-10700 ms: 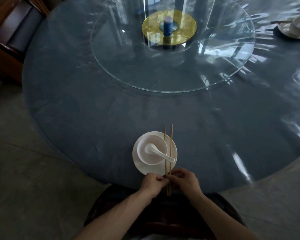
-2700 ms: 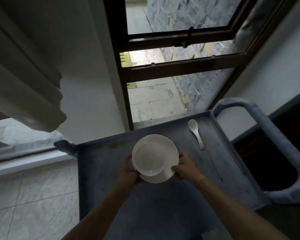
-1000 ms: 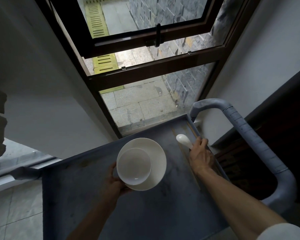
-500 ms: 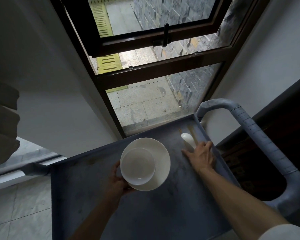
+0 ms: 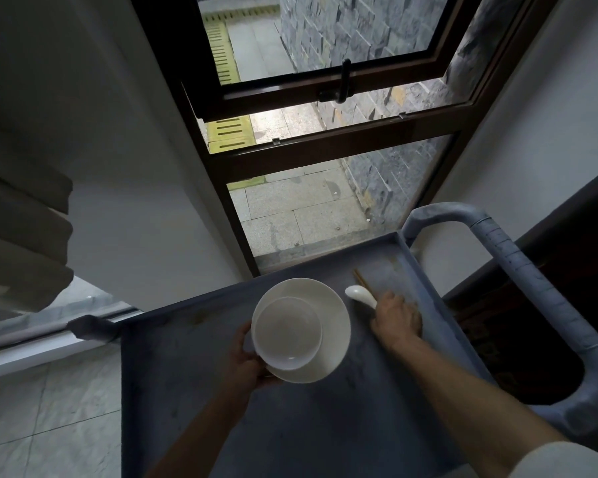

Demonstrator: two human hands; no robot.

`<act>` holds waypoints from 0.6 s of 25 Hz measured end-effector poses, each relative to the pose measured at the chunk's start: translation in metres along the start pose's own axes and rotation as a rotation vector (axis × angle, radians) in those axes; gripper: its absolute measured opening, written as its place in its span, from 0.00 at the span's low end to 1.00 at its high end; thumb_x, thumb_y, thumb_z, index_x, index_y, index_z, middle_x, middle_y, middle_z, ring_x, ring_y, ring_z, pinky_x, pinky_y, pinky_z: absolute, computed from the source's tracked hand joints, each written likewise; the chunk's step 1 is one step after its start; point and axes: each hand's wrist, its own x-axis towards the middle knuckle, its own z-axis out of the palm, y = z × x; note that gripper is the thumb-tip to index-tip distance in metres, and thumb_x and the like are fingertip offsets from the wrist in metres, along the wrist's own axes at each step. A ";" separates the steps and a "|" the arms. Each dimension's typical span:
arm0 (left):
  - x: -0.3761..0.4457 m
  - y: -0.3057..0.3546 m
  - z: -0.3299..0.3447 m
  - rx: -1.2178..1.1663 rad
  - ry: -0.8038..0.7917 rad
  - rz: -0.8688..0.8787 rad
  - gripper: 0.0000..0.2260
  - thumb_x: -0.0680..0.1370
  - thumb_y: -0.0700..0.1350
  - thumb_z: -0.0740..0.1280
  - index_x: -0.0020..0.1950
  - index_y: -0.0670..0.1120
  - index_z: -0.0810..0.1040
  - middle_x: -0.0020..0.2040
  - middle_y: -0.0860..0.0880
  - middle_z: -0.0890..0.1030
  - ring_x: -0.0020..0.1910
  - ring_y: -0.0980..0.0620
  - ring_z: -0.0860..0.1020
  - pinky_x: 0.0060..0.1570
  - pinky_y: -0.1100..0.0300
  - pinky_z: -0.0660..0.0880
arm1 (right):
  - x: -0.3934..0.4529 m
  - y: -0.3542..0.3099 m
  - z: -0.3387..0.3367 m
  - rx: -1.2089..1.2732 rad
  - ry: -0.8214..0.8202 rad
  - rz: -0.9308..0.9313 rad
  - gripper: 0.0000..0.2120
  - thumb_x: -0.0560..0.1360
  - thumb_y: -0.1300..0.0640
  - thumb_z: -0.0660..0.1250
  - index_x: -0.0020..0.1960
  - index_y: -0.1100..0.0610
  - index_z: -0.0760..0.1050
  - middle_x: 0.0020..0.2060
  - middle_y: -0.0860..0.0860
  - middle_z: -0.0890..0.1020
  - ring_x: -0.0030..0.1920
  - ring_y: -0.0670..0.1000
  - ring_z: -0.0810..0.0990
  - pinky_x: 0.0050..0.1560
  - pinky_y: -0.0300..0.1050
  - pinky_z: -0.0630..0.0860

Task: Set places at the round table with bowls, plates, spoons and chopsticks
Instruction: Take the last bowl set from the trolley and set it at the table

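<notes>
A white plate (image 5: 332,326) with a white bowl (image 5: 287,334) standing on it hangs above the grey cart tray (image 5: 325,426). My left hand (image 5: 246,360) grips the plate's near left rim from below. A white spoon (image 5: 359,295) points away from my right hand (image 5: 396,317), whose curled fingers cover its handle end. Two wooden chopsticks (image 5: 361,282) lie on the tray and run under the same hand; whether the fingers hold them too is hidden.
The cart's thick grey handle (image 5: 532,288) loops along the right side. A brown-framed window (image 5: 325,150) rises just beyond the tray's far edge. White wall and a folded curtain (image 5: 21,236) stand at the left, with tiled floor (image 5: 42,419) below.
My right hand has curled its fingers over the spoon's handle and the chopsticks; half a second ago it lay flat beside them. The plate and bowl stay in my left hand.
</notes>
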 end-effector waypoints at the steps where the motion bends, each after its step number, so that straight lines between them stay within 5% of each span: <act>1: -0.002 -0.001 -0.001 -0.001 -0.003 0.003 0.35 0.70 0.23 0.62 0.67 0.56 0.69 0.42 0.42 0.86 0.40 0.43 0.85 0.35 0.49 0.82 | -0.004 0.000 0.003 -0.032 0.005 -0.027 0.15 0.78 0.54 0.62 0.61 0.60 0.70 0.58 0.57 0.78 0.55 0.57 0.81 0.49 0.49 0.77; 6: -0.005 -0.005 -0.010 0.014 -0.029 0.001 0.35 0.71 0.23 0.62 0.68 0.55 0.69 0.43 0.45 0.86 0.41 0.44 0.85 0.36 0.48 0.82 | -0.019 0.009 0.009 -0.094 0.097 -0.079 0.10 0.80 0.52 0.58 0.57 0.56 0.72 0.50 0.54 0.81 0.47 0.53 0.81 0.39 0.45 0.75; 9: -0.004 -0.004 -0.011 0.050 -0.075 -0.003 0.34 0.71 0.24 0.64 0.68 0.55 0.69 0.46 0.41 0.85 0.42 0.41 0.85 0.35 0.48 0.82 | -0.032 0.016 0.008 -0.029 0.151 -0.012 0.10 0.80 0.51 0.58 0.55 0.55 0.72 0.49 0.55 0.79 0.50 0.54 0.78 0.45 0.47 0.74; 15: -0.003 0.001 0.012 0.164 -0.274 0.041 0.32 0.69 0.30 0.69 0.65 0.59 0.72 0.50 0.39 0.84 0.45 0.38 0.84 0.40 0.40 0.82 | -0.080 0.022 0.003 1.031 0.210 0.286 0.15 0.79 0.44 0.61 0.52 0.53 0.80 0.42 0.48 0.80 0.43 0.49 0.78 0.43 0.45 0.73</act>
